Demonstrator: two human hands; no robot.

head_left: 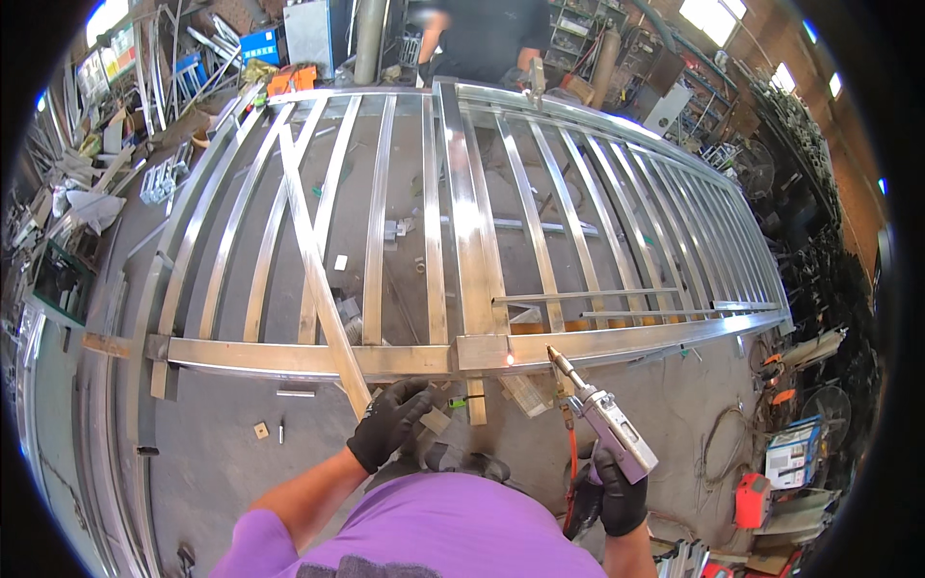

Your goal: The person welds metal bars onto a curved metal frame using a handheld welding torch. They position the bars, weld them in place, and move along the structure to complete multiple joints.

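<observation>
My right hand (617, 493), in a black glove, is wrapped around the grip of a handheld welding torch (617, 429). The torch's copper-coloured nozzle points up and left toward the near rail (405, 356) of a large metal frame. A small bright spot glows on this rail, a short way left of the nozzle tip. My left hand (388, 424), also gloved, has its fingers curled in and sits at the lower end of a loose metal tube (323, 270) lying slantwise across the frame's bars. Whatever is inside its fingers is hidden.
Across the frame stands a person (491, 39) in dark clothes, one hand by a similar tool (537, 79). Two thin rods (588, 295) lie over the bars on the right. An orange-red hose (572, 462) hangs by the torch. Stacked metal lengths (106, 414) line the left; a red box (753, 501) is at right.
</observation>
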